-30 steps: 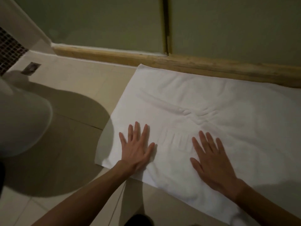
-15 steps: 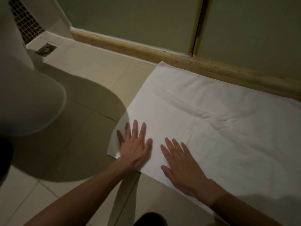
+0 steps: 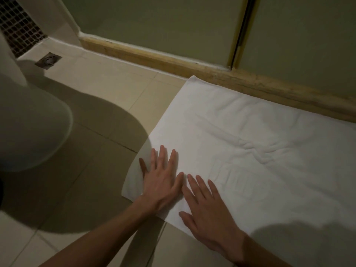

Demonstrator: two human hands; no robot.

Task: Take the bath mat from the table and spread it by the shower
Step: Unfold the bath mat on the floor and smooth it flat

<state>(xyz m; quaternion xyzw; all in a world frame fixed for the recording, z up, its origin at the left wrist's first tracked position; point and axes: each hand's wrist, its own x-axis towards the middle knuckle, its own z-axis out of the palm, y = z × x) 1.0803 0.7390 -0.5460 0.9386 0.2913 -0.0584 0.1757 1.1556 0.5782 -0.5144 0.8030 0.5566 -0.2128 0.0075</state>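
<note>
A white bath mat (image 3: 250, 135) lies spread flat on the tiled floor, its far edge along the wooden threshold (image 3: 192, 63) of the glass shower door (image 3: 238, 29). A few creases run across its middle. My left hand (image 3: 161, 182) presses flat on the mat's near left corner, fingers straight and spread. My right hand (image 3: 208, 211) lies flat beside it on the near edge, fingers straight, almost touching the left hand.
A white toilet bowl (image 3: 28, 122) stands at the left and casts a wide shadow on the beige tiles (image 3: 107, 89). A square floor drain (image 3: 48, 60) sits at the far left by a mosaic wall (image 3: 17, 26).
My right hand has slid left across the mat until it lies next to the left hand. The left hand stays on the corner. The view has shifted left.
</note>
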